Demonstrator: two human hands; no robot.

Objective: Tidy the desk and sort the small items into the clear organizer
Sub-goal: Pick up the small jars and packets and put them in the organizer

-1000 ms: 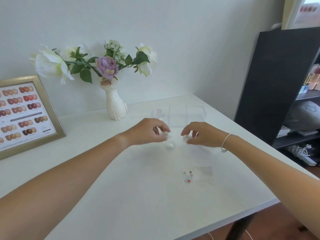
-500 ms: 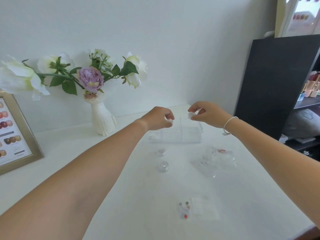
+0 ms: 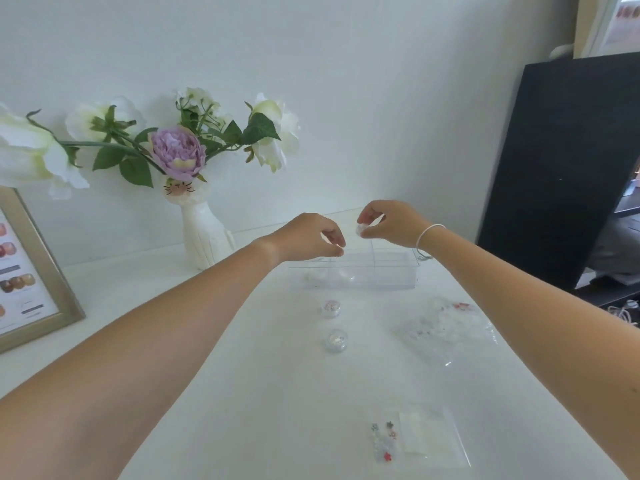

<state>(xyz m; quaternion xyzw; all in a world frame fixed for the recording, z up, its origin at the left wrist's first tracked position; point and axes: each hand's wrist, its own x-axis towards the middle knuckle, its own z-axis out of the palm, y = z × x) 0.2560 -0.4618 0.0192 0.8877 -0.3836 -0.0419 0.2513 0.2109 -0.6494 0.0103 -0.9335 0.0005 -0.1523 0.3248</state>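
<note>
White table point(image 3: 263, 393) holds our things, and we go from left to right. Our left hand point(image 3: 311, 237) is over the left part of the clear organizer point(image 3: 356, 271). Its fingers are pinched together, and we cannot tell if they hold anything. Our right hand point(image 3: 391, 223) is just above the middle of the organizer and pinches a small clear jar point(image 3: 360, 231). The organizer lies long from left to right, right under both hands. So we think the jar only needs to go straight down. Two more little jars point(image 3: 330, 308) sit on the table nearer to us, and the left hand is closer to them. A crinkly bag point(image 3: 446, 327) lies to the right.
</note>
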